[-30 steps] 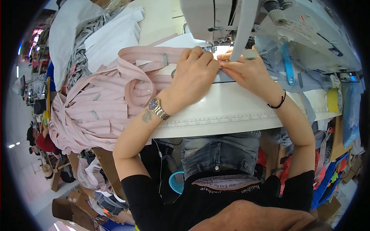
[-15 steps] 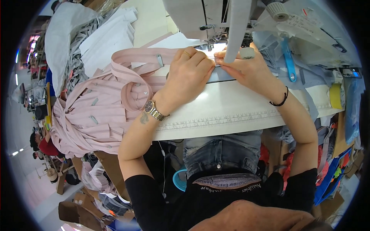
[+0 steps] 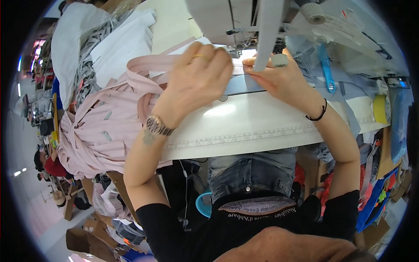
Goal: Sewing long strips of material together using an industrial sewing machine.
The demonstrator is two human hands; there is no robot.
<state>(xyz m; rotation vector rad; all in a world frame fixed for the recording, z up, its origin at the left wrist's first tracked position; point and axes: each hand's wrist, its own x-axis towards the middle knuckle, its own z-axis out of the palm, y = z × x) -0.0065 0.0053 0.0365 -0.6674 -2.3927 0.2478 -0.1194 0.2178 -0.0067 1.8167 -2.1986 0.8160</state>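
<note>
At sewing machine [image 3: 214, 19]: right hand [image 3: 279, 77] pinching flat strip [image 3: 238, 69]; left hand [image 3: 198, 72] curled, grip unclear, by looped pink fabric [image 3: 148, 62].

The left hand [image 3: 201, 72] is kinda blurred, its fingertips tucked out of sight, so any grip there can't be made out. Part of the pink tape [image 3: 150, 63] is covered by it too. Some of the right hand [image 3: 281, 78] is blocked by the white bar [image 3: 266, 39], and the sewing machine's [image 3: 211, 17] top is cut off.
</note>
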